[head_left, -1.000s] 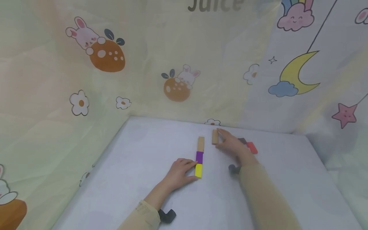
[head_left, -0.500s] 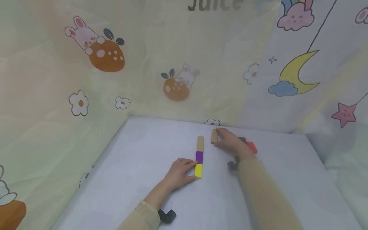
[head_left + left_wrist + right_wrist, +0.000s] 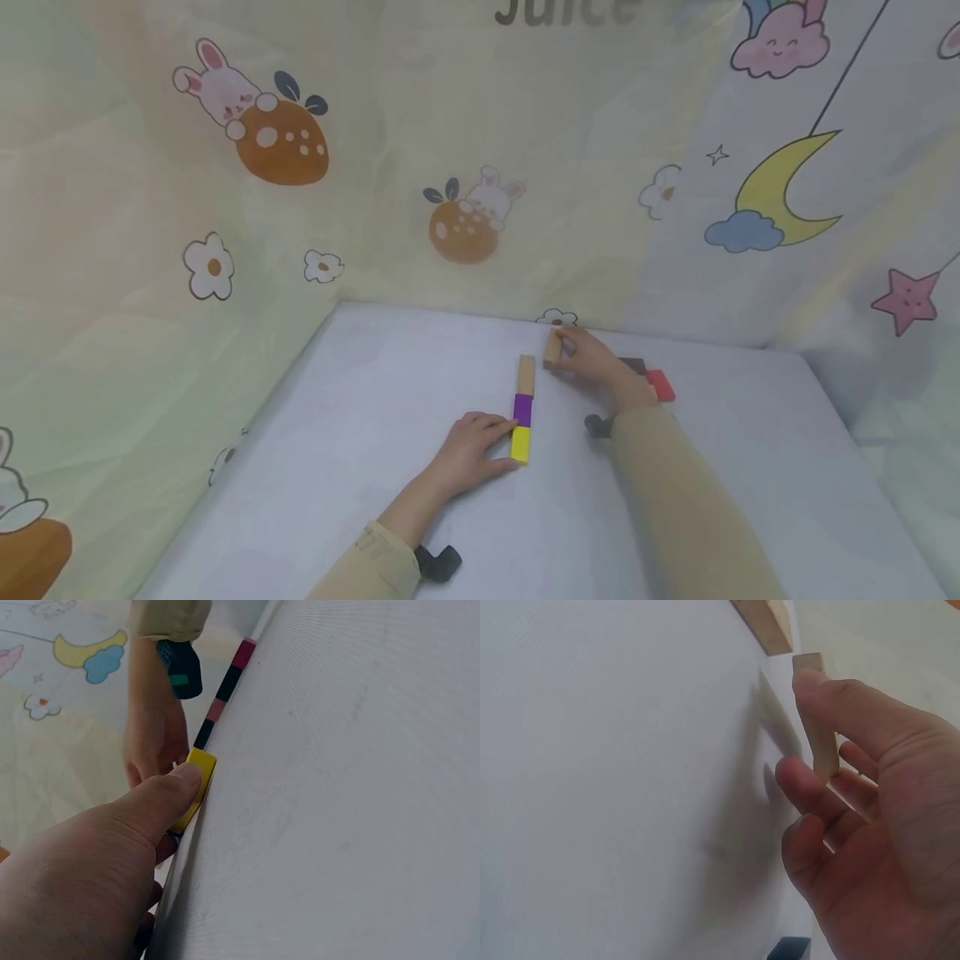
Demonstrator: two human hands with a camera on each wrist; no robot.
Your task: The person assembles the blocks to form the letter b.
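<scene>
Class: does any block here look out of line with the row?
Yes. The right hand holds a tan block off the row's far end, lifted and tilted. The red block lies apart too.

We see two bare hands, no gloves or rings: left hand (image 3: 471, 452) centre-bottom of the head view, right hand (image 3: 592, 362) just right of centre. Both arms wear plain beige long sleeves; left sleeve (image 3: 371, 567) ends in a stitched cuff at the bottom edge, right sleeve (image 3: 678, 508) runs to the lower right. A dark grey wrist-camera mount (image 3: 438, 563) sits by the left cuff, another mount (image 3: 597, 427) at the right wrist. In the left wrist view that right mount shows a small green mark.
</scene>
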